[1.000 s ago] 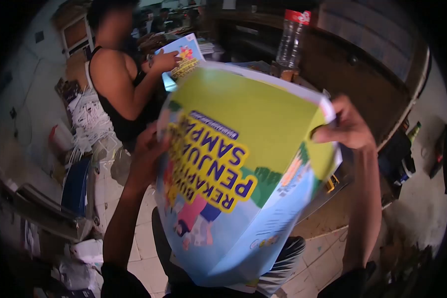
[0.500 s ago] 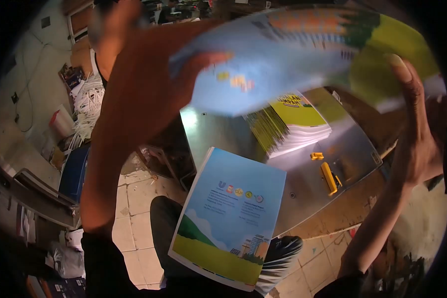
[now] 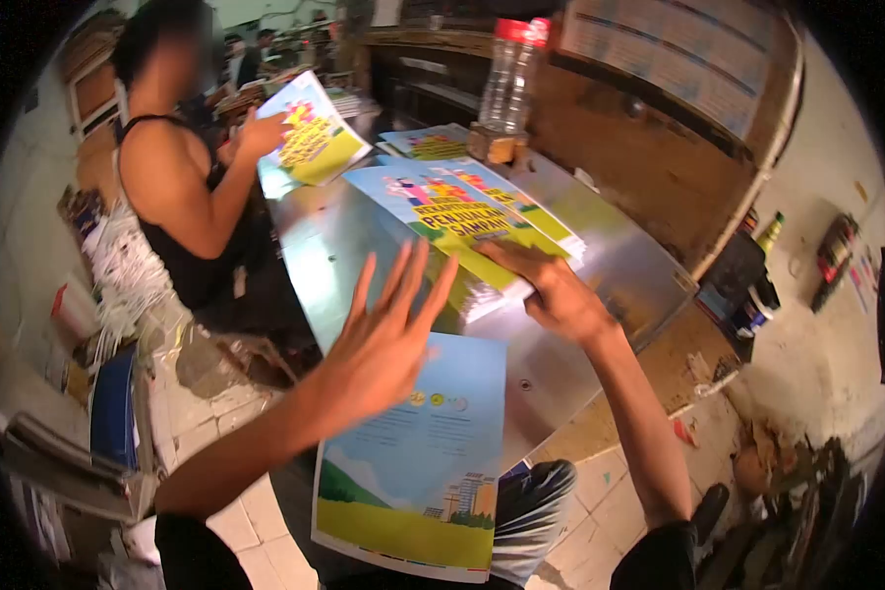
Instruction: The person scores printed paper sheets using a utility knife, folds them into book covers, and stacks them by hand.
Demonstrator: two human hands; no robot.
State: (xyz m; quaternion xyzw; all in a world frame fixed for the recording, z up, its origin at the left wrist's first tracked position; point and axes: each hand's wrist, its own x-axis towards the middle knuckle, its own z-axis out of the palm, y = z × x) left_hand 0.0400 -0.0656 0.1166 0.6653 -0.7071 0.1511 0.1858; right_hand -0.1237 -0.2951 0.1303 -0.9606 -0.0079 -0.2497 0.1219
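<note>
My left hand (image 3: 388,339) hovers with fingers spread above a blue-and-green booklet (image 3: 403,521), which lies back cover up on my lap. Ahead of it, a booklet with a yellow-lettered cover (image 3: 403,192) rests on top of a stack of booklets (image 3: 484,301) on the metal table. My right hand (image 3: 560,295) grips that top booklet at its near right corner, index finger over the cover and thumb by the edge. Another matching cover (image 3: 531,211) shows at the right of the stack.
At the left, a co-worker (image 3: 182,187) holds a similar booklet (image 3: 310,138) over the metal table (image 3: 315,265). A red-lidded clear jar (image 3: 506,84) stands on a wooden block (image 3: 492,146) near more booklets (image 3: 428,145). Paper scraps (image 3: 123,270) cover the floor at left.
The booklet raised in both hands has come down onto the stack. My left hand has let go and moved back towards my lap. The yellow stapler no longer shows.
</note>
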